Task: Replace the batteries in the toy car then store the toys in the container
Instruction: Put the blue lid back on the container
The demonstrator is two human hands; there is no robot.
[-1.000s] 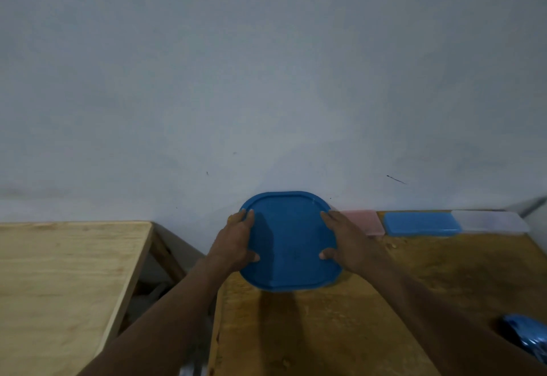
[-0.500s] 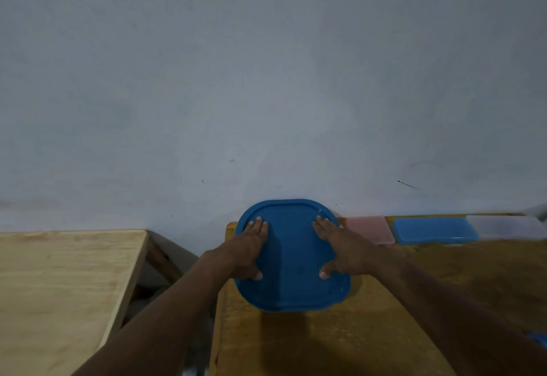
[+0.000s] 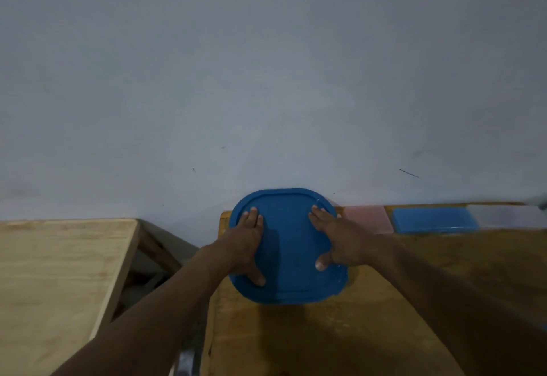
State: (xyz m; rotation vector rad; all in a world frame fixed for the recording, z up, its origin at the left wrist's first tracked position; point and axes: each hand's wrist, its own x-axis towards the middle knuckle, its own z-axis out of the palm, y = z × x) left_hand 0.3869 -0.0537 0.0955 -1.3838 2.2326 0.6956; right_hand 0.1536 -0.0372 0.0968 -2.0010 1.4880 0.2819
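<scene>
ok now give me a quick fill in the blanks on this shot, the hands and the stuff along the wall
1. The left hand and the right hand both lie flat on a ____ lid.
2. The flat case nearest the lid, on its right, is ____.
3. Beyond it lie a blue case and a whitish case, making ____ cases in all.
4. The paler wooden table stands on the lid's ____ side.

Missing words: blue; pink; three; left

Dim, bluish light; a soft shadow lies just right of the fingers (image 3: 252, 218) of the left hand (image 3: 243, 246); frame edges smear and bend.
</scene>
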